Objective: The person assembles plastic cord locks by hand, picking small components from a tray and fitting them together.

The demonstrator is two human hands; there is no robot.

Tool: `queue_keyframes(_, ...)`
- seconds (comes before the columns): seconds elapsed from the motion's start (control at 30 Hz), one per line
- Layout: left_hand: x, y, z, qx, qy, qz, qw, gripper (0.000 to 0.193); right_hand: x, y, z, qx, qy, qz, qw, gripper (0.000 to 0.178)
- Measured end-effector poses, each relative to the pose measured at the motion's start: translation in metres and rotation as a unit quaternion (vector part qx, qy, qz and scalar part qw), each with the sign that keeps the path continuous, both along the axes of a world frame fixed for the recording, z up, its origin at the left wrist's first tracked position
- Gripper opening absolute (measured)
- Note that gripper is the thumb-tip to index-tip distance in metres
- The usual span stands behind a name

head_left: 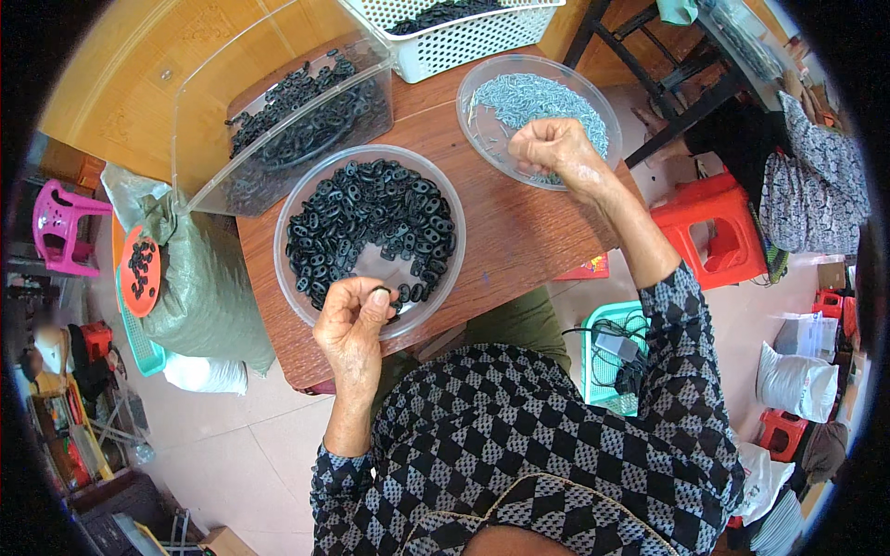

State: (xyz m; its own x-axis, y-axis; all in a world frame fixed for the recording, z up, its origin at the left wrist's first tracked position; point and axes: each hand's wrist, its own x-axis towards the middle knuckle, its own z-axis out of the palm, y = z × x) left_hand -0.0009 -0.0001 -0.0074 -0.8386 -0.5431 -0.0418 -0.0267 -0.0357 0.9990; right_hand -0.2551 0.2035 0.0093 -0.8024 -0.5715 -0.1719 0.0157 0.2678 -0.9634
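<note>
My left hand (354,324) pinches a small black plastic piece between thumb and fingertips, over the near rim of a round clear tub (281,269). Many black oval pieces with two holes (357,208) are heaped in that tub, and its pale bottom shows through near the middle. Farther right, my right hand (559,153) is closed in a pinch above a round clear dish (471,130). Small silvery-blue screws (533,97) are spread across the dish. Whether anything sits between the right fingertips is too small to make out.
On the brown table (505,236), a tilted clear bin (190,139) of black pieces stands at the far left, near a white basket (464,46). A stuffed sack (199,287) leans left. Right of the table are a red stool (709,232) and a turquoise basket (589,366).
</note>
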Motion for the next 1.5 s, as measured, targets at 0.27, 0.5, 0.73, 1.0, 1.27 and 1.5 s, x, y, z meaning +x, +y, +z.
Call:
queue_keyframes(0.27,-0.022,0.004,0.017,0.052,0.049,0.021,0.997,0.010,0.081,-0.056,0.015,-0.027,0.068,0.145,0.987,0.016)
queue_keyframes(0.5,-0.010,-0.021,0.005,0.007,0.049,0.096,0.994,0.008,0.103,-0.093,-0.017,0.071,0.466,0.243,0.848,0.009)
queue_keyframes(0.73,0.005,-0.028,-0.001,0.013,0.049,0.129,0.990,0.009,0.100,-0.096,-0.019,0.066,0.474,0.234,0.846,0.004)
queue_keyframes(1.0,0.004,-0.029,-0.005,0.031,0.060,0.123,0.990,0.009,0.103,-0.106,-0.029,0.078,0.512,0.294,0.803,0.006)
queue_keyframes(1.27,0.006,-0.029,-0.006,0.040,0.081,0.127,0.988,0.009,0.108,-0.127,-0.034,0.056,0.514,0.355,0.779,0.007)
queue_keyframes(1.5,0.007,-0.031,-0.007,0.056,0.088,0.119,0.987,0.010,0.108,-0.132,-0.039,0.036,0.533,0.391,0.749,0.007)
